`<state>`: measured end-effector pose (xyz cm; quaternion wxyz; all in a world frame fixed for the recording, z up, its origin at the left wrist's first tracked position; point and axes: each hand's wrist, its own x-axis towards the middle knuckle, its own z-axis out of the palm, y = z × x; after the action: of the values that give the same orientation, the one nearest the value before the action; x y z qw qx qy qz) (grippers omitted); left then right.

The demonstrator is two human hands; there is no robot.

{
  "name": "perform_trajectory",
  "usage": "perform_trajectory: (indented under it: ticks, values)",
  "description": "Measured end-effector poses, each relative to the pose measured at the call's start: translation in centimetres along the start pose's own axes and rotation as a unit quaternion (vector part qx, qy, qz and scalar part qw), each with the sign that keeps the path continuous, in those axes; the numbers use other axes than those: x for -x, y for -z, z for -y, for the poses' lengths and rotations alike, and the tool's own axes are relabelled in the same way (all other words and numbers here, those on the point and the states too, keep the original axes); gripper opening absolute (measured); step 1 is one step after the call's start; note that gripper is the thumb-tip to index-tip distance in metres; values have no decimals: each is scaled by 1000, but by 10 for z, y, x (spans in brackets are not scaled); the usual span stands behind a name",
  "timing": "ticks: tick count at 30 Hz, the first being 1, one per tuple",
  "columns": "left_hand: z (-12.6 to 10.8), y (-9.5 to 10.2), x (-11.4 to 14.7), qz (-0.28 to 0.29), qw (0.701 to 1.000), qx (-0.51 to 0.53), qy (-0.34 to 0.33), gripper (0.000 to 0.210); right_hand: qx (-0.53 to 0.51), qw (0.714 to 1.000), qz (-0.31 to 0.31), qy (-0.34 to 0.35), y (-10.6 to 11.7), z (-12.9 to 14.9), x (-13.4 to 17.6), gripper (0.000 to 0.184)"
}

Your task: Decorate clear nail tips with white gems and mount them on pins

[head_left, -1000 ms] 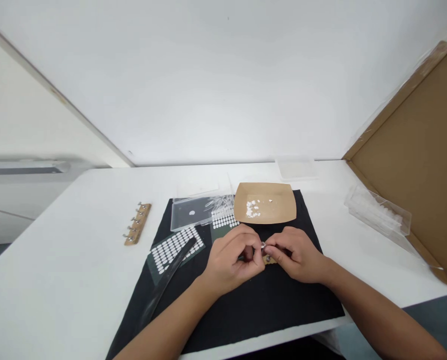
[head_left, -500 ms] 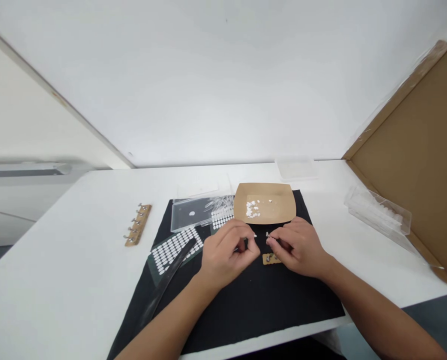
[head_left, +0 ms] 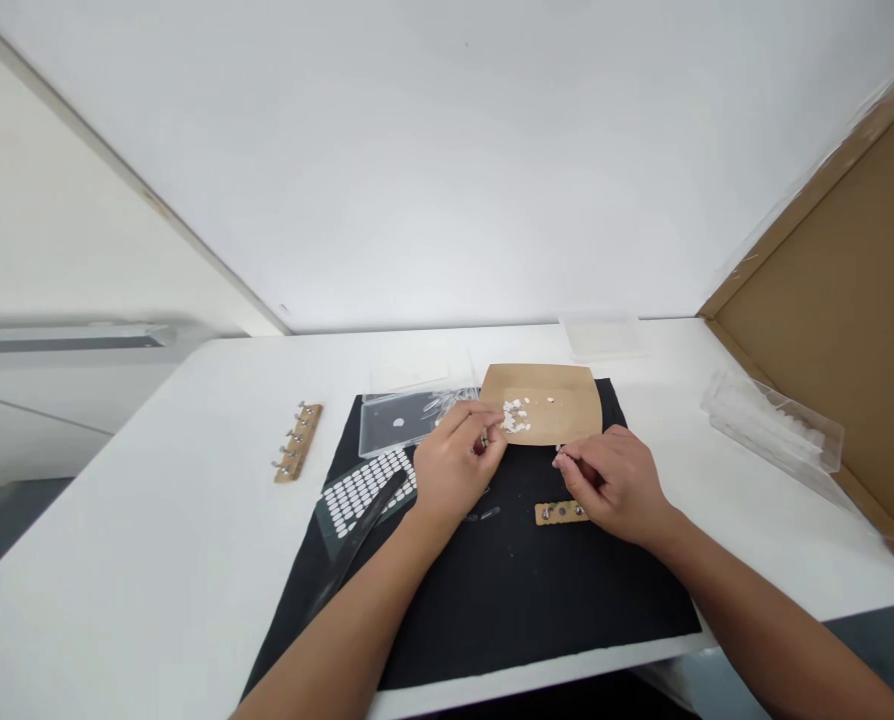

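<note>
My left hand (head_left: 460,458) is closed in a pinch at the left rim of the brown paper tray (head_left: 559,428); whatever is between its fingertips is too small to make out. Small white scraps (head_left: 516,413) lie in the tray beside those fingertips. My right hand (head_left: 618,488) pinches a small metal post (head_left: 558,449) just below the tray's front rim. Partly under this hand lies a short wooden strip (head_left: 559,513) with metal posts on it. Clear nail tips (head_left: 490,513) rest on the black mat (head_left: 537,610) between my hands.
A sheet of white oval stickers (head_left: 364,490) lies under a black strip (head_left: 357,530) on the left. Behind it is a clear case (head_left: 394,425) with nail tips. Another post strip (head_left: 298,443) stands far left. A clear box (head_left: 773,420) and a cardboard wall (head_left: 829,270) are right.
My left hand has moved up from over the mat to the tray's rim, away from my right hand. My right hand keeps its pinch. The view has shifted slightly.
</note>
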<state>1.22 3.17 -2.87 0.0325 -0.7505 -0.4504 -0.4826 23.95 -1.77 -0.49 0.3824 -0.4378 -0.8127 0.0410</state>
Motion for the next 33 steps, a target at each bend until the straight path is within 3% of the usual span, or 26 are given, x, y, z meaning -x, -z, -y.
perform_trajectory:
  ticks: [3, 8, 12, 16, 20, 30, 33]
  values:
    - [-5, 10, 0, 22, 999, 27, -5, 18, -11, 1000, -4, 27, 2, -2, -1, 16]
    - [-17, 31, -2, 143, 963, 224, -34, 25, -26, 996, 18, 84, 1, -2, -1, 15]
    - [-26, 35, 0, 175, 937, 300, -34, 41, -44, 990, 46, 125, -1, -4, 0, 24]
    - [-29, 35, 3, 201, 910, 359, -48, 39, -71, 984, 41, 157, -1, -5, -1, 27]
    - [-27, 35, 4, 206, 892, 401, -37, 32, -80, 980, 35, 179, -1, -5, -2, 27]
    - [-28, 33, -4, 185, 903, 379, -86, 22, -64, 979, 64, 182, 0, -7, -3, 29]
    - [-27, 33, -4, 198, 905, 366, -86, 18, -58, 981, 79, 169, 3, -8, -3, 40]
